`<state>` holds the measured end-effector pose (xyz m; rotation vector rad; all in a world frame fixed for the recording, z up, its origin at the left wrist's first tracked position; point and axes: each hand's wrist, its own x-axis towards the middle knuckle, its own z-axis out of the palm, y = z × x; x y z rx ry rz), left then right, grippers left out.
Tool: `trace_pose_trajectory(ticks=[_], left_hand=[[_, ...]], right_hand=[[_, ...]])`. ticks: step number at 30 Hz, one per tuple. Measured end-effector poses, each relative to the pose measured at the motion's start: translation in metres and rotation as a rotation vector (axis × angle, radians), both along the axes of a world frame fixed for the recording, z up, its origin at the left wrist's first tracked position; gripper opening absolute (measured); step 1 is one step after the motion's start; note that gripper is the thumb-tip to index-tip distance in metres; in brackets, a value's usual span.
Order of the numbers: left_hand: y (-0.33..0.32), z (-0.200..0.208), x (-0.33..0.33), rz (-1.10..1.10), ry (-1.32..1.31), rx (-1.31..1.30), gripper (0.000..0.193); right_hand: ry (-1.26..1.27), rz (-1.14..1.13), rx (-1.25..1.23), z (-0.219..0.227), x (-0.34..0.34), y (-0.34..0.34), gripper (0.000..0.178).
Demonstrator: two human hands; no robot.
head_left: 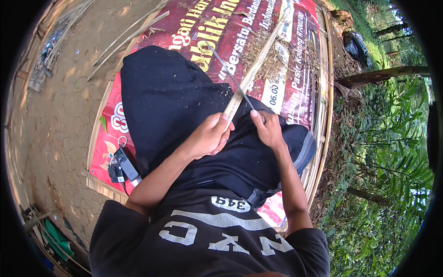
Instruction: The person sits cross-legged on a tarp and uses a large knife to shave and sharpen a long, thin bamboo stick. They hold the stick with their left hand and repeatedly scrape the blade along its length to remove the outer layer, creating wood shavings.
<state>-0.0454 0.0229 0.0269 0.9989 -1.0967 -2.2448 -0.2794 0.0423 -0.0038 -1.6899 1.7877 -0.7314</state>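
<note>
My left hand (211,135) is closed round the lower end of a long pale bamboo strip (258,64), which slants away to the far right. A long thin knife (229,76), its blade seen almost edge-on, is gripped in my right hand (267,130), with the thumb laid forward. The blade crosses the strip just beyond my left hand and points to the far left. The knife's handle is hidden in my right fist. Both hands are over my lap, which dark cloth (170,97) covers.
I sit on a red printed banner (217,23) over a bamboo platform (326,92). Curly shavings (263,51) lie on it beyond my lap. A dark device with a cable (125,164) is at my left. Thin sticks (124,44) overhang the left edge; bare earth (60,120) and plants (383,152) flank the platform.
</note>
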Motion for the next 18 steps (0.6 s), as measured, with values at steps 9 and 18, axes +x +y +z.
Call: trace_pose_trajectory(ticks=[9,18], left_hand=[[0.005,-0.008,0.005,0.004,0.075,0.057,0.041],[0.01,-0.004,0.01,-0.001,0.158,0.201,0.039]], right_hand=[[0.302,-0.122,0.141,-0.004,-0.031,-0.022,0.062],[0.228,0.004,0.026,-0.014,-0.031,-0.014,0.062]])
